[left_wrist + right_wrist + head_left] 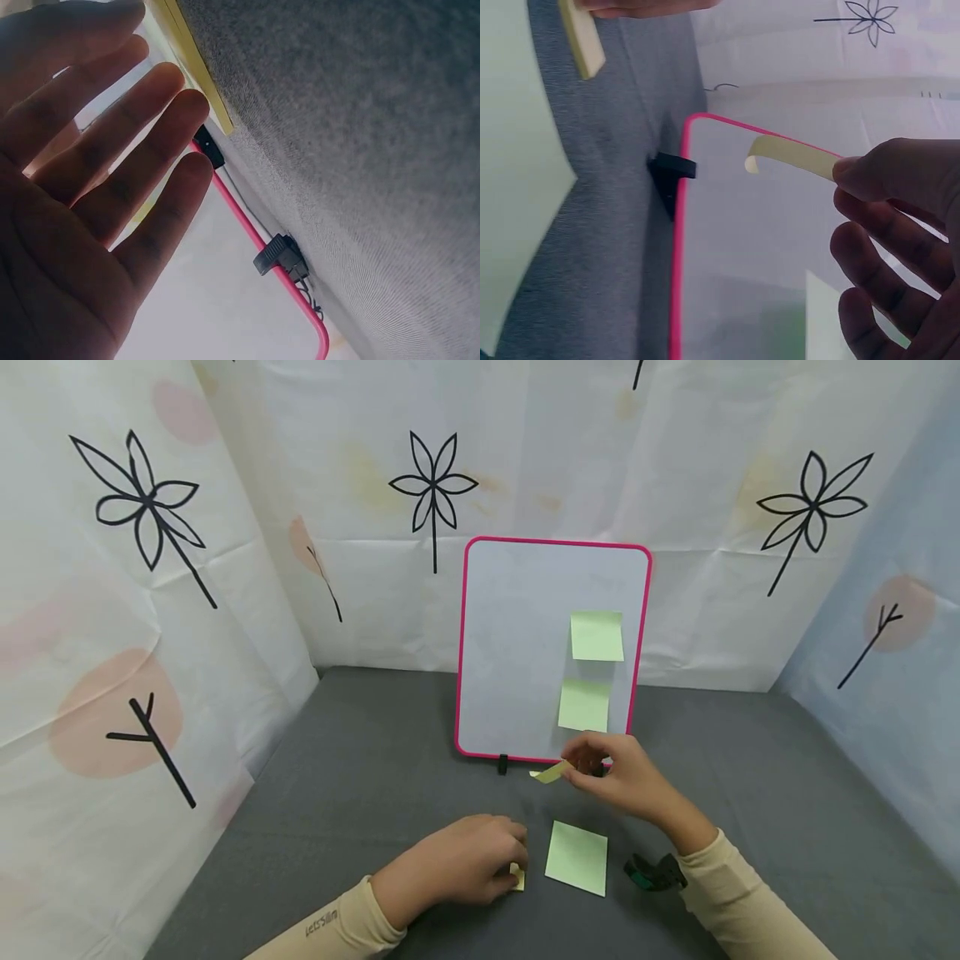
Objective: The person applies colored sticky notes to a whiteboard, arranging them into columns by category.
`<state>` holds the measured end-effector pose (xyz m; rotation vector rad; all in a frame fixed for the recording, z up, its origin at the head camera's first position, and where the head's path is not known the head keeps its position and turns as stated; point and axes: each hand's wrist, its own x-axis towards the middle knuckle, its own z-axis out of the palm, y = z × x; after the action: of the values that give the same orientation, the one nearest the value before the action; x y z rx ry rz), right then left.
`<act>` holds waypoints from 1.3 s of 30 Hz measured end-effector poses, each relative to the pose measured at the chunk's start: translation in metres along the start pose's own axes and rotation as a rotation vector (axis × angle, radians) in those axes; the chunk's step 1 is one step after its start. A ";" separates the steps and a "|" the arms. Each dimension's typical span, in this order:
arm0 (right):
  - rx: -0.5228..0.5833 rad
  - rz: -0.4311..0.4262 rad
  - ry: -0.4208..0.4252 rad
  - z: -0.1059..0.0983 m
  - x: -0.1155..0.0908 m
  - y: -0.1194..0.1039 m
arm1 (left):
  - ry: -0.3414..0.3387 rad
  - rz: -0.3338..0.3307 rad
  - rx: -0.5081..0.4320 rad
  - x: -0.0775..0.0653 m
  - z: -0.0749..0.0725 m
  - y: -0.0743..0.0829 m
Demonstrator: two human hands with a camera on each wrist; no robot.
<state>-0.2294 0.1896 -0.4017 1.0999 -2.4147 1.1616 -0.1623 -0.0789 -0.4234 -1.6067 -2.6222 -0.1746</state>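
My right hand (611, 774) pinches a narrow yellow sticky strip (551, 772) by one end, between thumb and index finger. In the right wrist view the strip's free end curls over, in front of the whiteboard. My left hand (471, 860), low over the grey table, holds a small pad of yellow sticky notes (583, 41) at its fingertips. Most of that pad is hidden by the hand in the head view. A pale green sticky note (576, 858) lies on the table between the hands.
A pink-framed whiteboard (517, 643) stands on black feet at the back. Two green notes, an upper one (597, 636) and a lower one (584, 704), are stuck on its right side. A black and green object (656, 872) is beside the right wrist. Patterned cloth walls surround the table.
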 end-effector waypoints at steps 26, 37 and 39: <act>-0.117 -0.209 0.320 0.005 0.081 -0.019 | 0.248 -0.141 -0.225 -0.005 -0.054 -0.040; -0.279 -0.299 0.478 0.004 0.112 -0.013 | 0.475 -0.092 -0.127 0.002 -0.072 -0.058; -0.292 -0.303 0.504 0.003 0.118 -0.011 | 0.525 -0.085 -0.117 0.005 -0.076 -0.060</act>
<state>-0.3023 0.1211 -0.3383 0.9061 -1.8785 0.8304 -0.2183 -0.1113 -0.3509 -1.2562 -2.2991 -0.6656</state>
